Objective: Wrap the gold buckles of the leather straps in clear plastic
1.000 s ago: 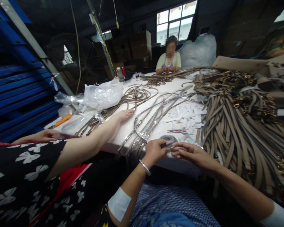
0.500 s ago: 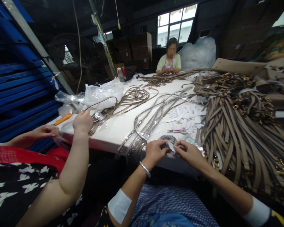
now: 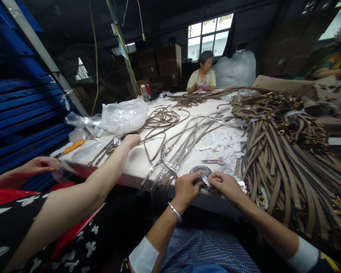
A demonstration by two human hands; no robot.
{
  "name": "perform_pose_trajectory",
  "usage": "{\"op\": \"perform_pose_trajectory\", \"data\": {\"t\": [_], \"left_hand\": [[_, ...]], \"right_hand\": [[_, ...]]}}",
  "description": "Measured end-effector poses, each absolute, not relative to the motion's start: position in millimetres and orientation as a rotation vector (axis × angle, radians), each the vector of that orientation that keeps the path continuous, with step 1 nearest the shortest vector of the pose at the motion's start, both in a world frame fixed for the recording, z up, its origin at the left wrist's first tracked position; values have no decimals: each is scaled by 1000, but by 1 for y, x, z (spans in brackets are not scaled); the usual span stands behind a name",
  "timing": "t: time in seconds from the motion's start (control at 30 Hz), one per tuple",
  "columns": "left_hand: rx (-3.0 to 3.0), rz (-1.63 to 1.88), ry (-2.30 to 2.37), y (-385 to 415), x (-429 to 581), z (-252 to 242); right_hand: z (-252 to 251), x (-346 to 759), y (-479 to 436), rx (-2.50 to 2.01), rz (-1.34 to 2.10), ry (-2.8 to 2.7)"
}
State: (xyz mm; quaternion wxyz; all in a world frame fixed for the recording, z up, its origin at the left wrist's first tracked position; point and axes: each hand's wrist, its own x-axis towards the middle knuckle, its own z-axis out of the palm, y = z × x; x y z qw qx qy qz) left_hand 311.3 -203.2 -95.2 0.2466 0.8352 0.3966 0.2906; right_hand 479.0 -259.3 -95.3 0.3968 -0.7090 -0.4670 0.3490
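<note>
Close together at the table's near edge, my left hand [image 3: 187, 188] and my right hand [image 3: 226, 186] both have their fingers closed in a pinch. A small white paper piece [image 3: 204, 177] shows between the fingertips, partly covered by them. Just behind it lies a grey, shiny ring-shaped coil [image 3: 200, 168]. Pink-handled snips [image 3: 214, 161] rest beyond the coil, near many scattered white paper pieces [image 3: 226, 141]. Left of my left hand, brown straps in clear plastic sleeves [image 3: 165, 176] hang over the edge.
A large heap of brown straps with gold buckles [image 3: 269, 155] drapes off the table on the right. At left, a co-worker's arm [image 3: 110, 170] reaches over the table [image 3: 132, 163] to more straps. An orange-handled cutter [image 3: 74, 146] and plastic bags [image 3: 125, 115] lie there. Another person sits opposite.
The co-worker's arm at left has swung rightward across the table with a strap. My hands remain pinched over the white paper piece, which has tilted and shows less.
</note>
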Motion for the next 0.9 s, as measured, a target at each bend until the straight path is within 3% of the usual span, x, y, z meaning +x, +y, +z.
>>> {"op": "perform_pose_trajectory", "data": {"t": [0.6, 0.9], "left_hand": [[2200, 863, 1041, -207, 311, -100], [2183, 948, 1017, -210, 311, -105]], "right_hand": [[-94, 478, -259, -1643, 1038, -1103], [-94, 473, -259, -1663, 926, -1143]]}}
